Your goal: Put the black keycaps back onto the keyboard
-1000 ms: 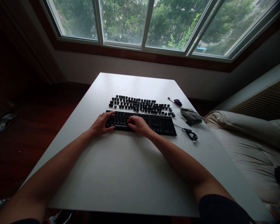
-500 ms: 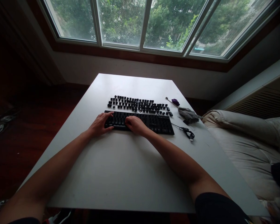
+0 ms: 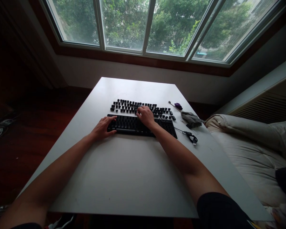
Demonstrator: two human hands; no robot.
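A black keyboard (image 3: pixel 126 123) lies across the white table. My left hand (image 3: pixel 102 126) grips its left end, thumb at the near edge and fingers at the far edge. Behind the keyboard, loose black keycaps (image 3: pixel 124 106) are laid out in rows. My right hand (image 3: pixel 146 115) reaches over the keyboard to the middle of these rows. Its fingers are curled together, and whatever they pinch is too small to make out. The right forearm covers part of the keyboard's right half.
Right of the keyboard lie a coiled USB cable (image 3: pixel 191 137), a grey cloth (image 3: pixel 192 119), a small brush (image 3: pixel 173 104) and a purple item (image 3: pixel 178 106). A cushioned beige seat (image 3: pixel 243 149) adjoins the white table (image 3: pixel 124 178) on the right. Windows stand beyond.
My right hand has moved away from the keyboard's middle, forward and to the right, to the loose keycaps. The left hand keeps its hold on the keyboard's left end.
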